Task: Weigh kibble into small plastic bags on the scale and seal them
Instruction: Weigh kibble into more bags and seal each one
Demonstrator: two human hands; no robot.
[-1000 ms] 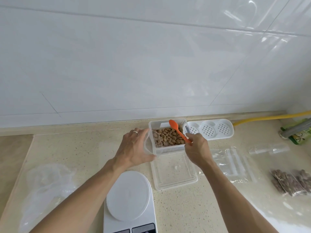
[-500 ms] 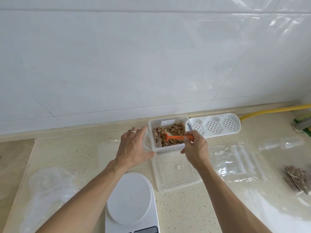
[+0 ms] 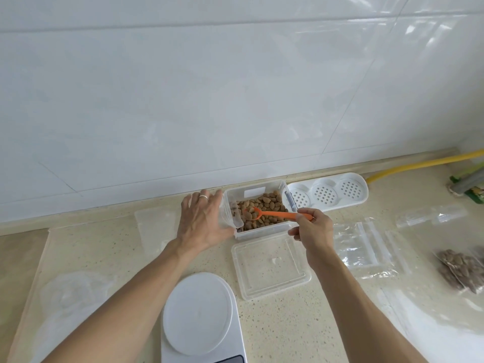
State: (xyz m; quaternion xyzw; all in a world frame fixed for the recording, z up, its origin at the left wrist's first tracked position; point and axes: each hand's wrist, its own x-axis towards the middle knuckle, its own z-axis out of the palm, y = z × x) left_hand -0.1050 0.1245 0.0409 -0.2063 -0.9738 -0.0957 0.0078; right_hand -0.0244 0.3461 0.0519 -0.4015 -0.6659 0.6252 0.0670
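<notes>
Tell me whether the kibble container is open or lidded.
Open. The kibble container shows bare kibble with the orange spoon dipped in; its clear lid lies on the counter in front.

Scooping kibble over the tabletop
Right hand dips an orange plastic spoon into the clear kibble tub; left hand holds a small clear bag beside it.

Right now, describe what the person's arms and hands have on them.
Both forearms are bare, with no sleeves, gloves, watch or bracelet in view. The left hand wears one plain silver-coloured ring on a finger. The right hand shows no ring or other jewellery.
</notes>
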